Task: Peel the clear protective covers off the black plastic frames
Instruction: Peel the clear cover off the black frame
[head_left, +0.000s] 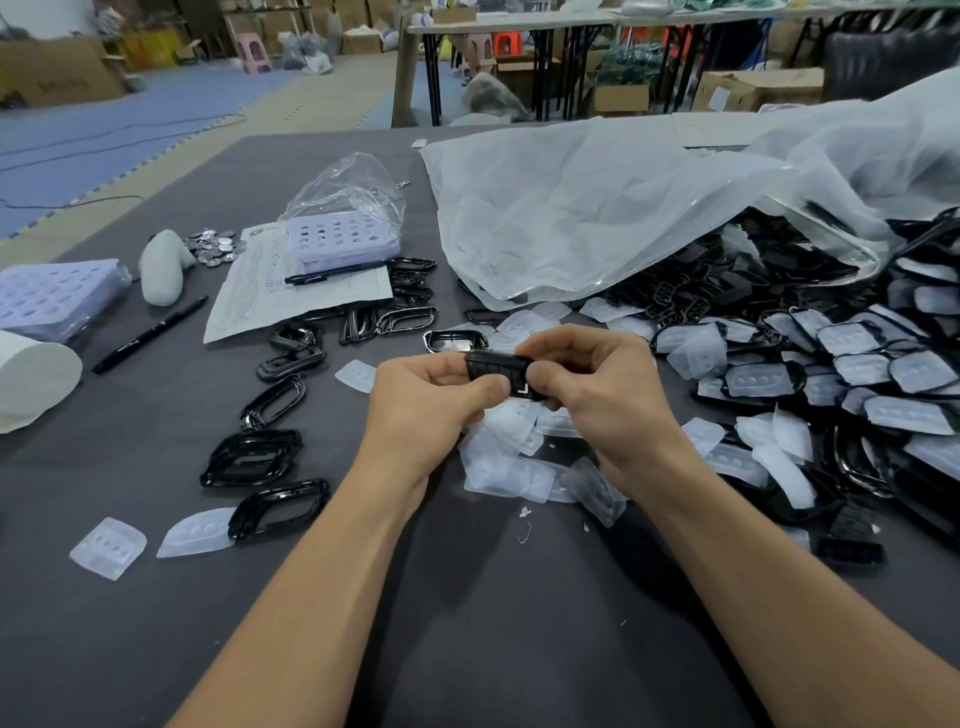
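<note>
Two hands (431, 400) (597, 384) grip one black frame (498, 366) lying crosswise.

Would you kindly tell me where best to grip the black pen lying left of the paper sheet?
Pinch the black pen at mid-barrel from above, fingers across its narrow width: it lies flat and diagonal on the table, with bare surface either side there.

Left of frame on the grey table (470, 644): a black marker (148, 334) beside a lavender holed tray (52, 297), a pile of silver discs (216, 247), a printed form (270, 301) under a pen (332, 273). A crumpled translucent bag (597, 208) fills the upper right.
</note>
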